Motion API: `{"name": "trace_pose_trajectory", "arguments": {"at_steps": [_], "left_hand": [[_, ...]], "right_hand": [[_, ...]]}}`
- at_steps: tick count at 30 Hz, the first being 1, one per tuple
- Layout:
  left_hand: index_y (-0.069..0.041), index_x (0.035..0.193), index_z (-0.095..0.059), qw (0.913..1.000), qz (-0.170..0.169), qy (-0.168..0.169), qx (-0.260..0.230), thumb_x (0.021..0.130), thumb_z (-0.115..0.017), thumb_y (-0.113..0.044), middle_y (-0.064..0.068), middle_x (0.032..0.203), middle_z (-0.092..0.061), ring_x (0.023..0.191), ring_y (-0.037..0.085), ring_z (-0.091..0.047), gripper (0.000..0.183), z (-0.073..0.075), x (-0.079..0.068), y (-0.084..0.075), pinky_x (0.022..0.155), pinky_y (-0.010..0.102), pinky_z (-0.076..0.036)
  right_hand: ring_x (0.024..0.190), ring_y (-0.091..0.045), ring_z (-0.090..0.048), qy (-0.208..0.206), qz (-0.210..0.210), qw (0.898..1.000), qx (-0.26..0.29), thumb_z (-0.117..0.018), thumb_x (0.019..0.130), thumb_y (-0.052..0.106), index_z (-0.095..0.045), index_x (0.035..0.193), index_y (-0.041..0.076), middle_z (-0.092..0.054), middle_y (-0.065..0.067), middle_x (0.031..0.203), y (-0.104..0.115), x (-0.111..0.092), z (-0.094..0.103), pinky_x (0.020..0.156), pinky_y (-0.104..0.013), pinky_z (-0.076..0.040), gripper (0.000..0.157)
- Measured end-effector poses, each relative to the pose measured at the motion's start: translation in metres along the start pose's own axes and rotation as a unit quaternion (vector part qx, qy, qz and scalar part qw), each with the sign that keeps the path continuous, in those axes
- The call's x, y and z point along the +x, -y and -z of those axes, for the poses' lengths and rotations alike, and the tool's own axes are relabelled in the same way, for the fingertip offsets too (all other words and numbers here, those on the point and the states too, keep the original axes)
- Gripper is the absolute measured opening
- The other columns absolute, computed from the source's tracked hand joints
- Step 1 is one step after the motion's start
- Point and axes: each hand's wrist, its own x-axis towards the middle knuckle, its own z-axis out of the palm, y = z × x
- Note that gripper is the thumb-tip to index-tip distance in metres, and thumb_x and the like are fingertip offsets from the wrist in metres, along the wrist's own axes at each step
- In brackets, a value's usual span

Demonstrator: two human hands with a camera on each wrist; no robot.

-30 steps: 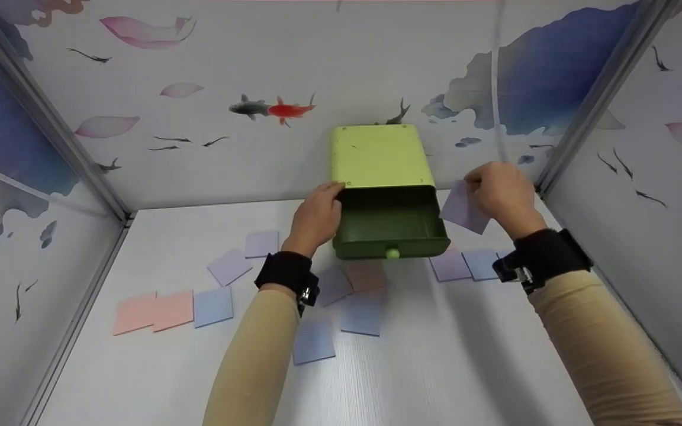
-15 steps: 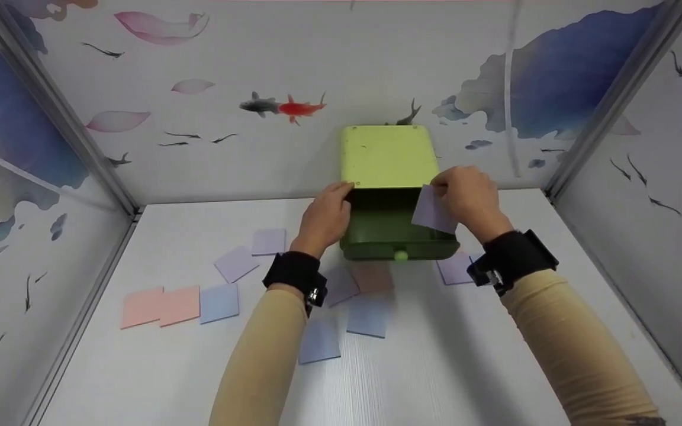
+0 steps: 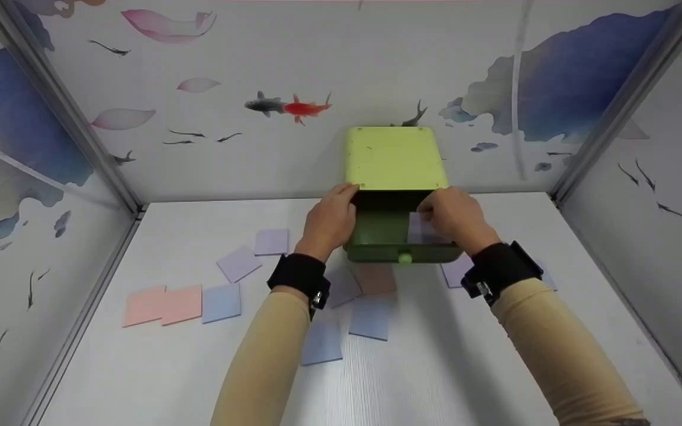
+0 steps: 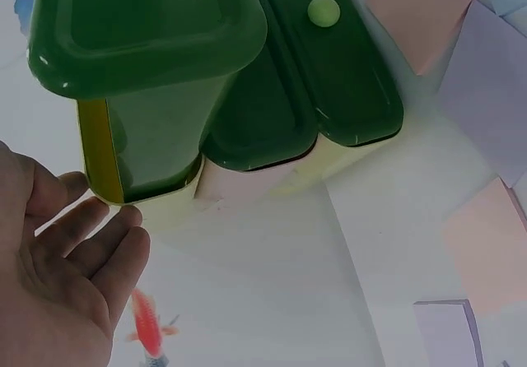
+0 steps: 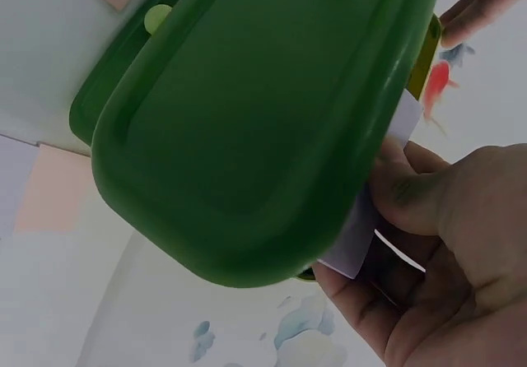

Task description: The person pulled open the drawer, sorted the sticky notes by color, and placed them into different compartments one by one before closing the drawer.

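Observation:
A small cabinet with a light-green top (image 3: pixel 397 158) stands against the back wall. Its dark-green top drawer (image 3: pixel 376 253) is pulled out; two lower drawer fronts, one with a round knob (image 4: pixel 324 11), show pushed in. My left hand (image 3: pixel 329 223) rests at the cabinet's near left top corner, its fingertips touching the edge in the left wrist view. Over the drawer's right half, my right hand (image 3: pixel 456 219) pinches a purple sticky note (image 3: pixel 422 229) between thumb and fingers. The note is inside the drawer, partly hidden by the hand and, in the right wrist view, by the drawer front.
Pink notes (image 3: pixel 182 305), blue notes (image 3: pixel 221 302) and purple notes (image 3: pixel 239 264) lie spread over the white table (image 3: pixel 140 378) to the left and in front of the cabinet. A few more lie under the right wrist. Patterned walls (image 3: pixel 317 59) enclose the back and sides.
My right hand has moved left and down from beside the cabinet, bringing the purple sticky note into the drawer. My left hand has stayed at the corner. The head view has shifted slightly.

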Motion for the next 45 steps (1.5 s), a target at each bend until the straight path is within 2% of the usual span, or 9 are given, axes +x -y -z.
{"name": "trace_pose_trajectory", "arguments": {"at_steps": [7,13,18,22,28,39,42,45], "left_hand": [[-0.015,0.147,-0.045,0.9999,-0.005,-0.015,0.005,0.104,-0.035,-0.014,0.002,0.152,-0.043,0.136,0.023,-0.047,0.044,0.001,-0.002,-0.001,0.104,0.038,-0.048],[-0.016,0.147,-0.045,0.9999,-0.004,-0.016,0.002,0.104,-0.035,-0.014,0.002,0.153,-0.043,0.137,0.023,-0.046,0.044,0.0,-0.003,0.0,0.105,0.038,-0.047],[-0.016,0.148,-0.044,0.9999,0.0,-0.013,0.0,0.104,-0.035,-0.014,0.002,0.153,-0.042,0.138,0.024,-0.046,0.045,0.0,-0.002,0.0,0.106,0.039,-0.046],[-0.016,0.147,-0.044,0.9999,0.001,-0.015,0.0,0.104,-0.035,-0.014,0.002,0.153,-0.042,0.138,0.024,-0.045,0.045,-0.001,-0.002,0.001,0.106,0.04,-0.046],[-0.016,0.147,-0.044,0.9999,0.0,-0.012,-0.003,0.104,-0.036,-0.014,0.002,0.153,-0.042,0.138,0.024,-0.045,0.044,-0.002,-0.002,0.0,0.107,0.04,-0.045],[-0.017,0.148,-0.043,0.9999,0.009,-0.002,-0.006,0.104,-0.035,-0.015,0.002,0.155,-0.04,0.141,0.023,-0.042,0.045,-0.001,0.001,-0.001,0.109,0.04,-0.043],[-0.017,0.148,-0.043,1.0,0.008,0.0,-0.005,0.104,-0.035,-0.014,0.003,0.155,-0.04,0.141,0.024,-0.041,0.045,-0.001,0.001,0.0,0.11,0.04,-0.042],[-0.017,0.148,-0.043,1.0,0.009,-0.001,-0.003,0.104,-0.035,-0.015,0.002,0.155,-0.04,0.141,0.024,-0.041,0.045,-0.001,0.001,0.0,0.11,0.041,-0.042]], "right_hand": [[0.102,-0.037,-0.068,0.007,-0.001,1.0,0.008,-0.06,0.093,0.005,-0.076,0.109,0.008,-0.072,-0.016,0.111,-0.004,0.001,-0.012,0.086,-0.053,-0.055,0.022],[0.095,-0.032,-0.069,-0.018,0.022,0.999,0.024,-0.062,0.093,0.006,-0.078,0.106,0.011,-0.074,-0.013,0.107,-0.012,0.002,-0.023,0.082,-0.05,-0.056,0.02],[0.098,-0.03,-0.07,-0.013,0.036,0.999,0.039,-0.063,0.093,0.005,-0.077,0.107,0.011,-0.074,-0.012,0.108,-0.017,0.004,-0.029,0.084,-0.048,-0.056,0.021],[0.098,-0.03,-0.069,0.0,0.041,0.998,0.042,-0.061,0.092,0.001,-0.077,0.107,0.01,-0.074,-0.012,0.108,-0.015,0.006,-0.029,0.085,-0.048,-0.055,0.024],[0.087,-0.026,-0.067,0.019,0.039,0.999,0.03,-0.058,0.091,-0.001,-0.078,0.104,0.01,-0.075,-0.01,0.103,-0.014,0.009,-0.029,0.08,-0.046,-0.055,0.027],[0.073,-0.022,-0.06,0.03,0.038,0.999,0.014,-0.061,0.089,0.003,-0.077,0.089,0.007,-0.071,-0.007,0.086,-0.013,0.014,-0.03,0.07,-0.042,-0.053,0.016],[0.071,-0.022,-0.06,0.028,0.039,0.999,0.016,-0.063,0.088,0.003,-0.076,0.086,0.007,-0.071,-0.007,0.084,-0.012,0.015,-0.031,0.069,-0.042,-0.052,0.013],[0.076,-0.023,-0.064,0.029,0.035,0.999,0.02,-0.068,0.088,0.007,-0.077,0.09,0.007,-0.073,-0.007,0.087,-0.01,0.013,-0.029,0.073,-0.044,-0.054,0.009]]}}
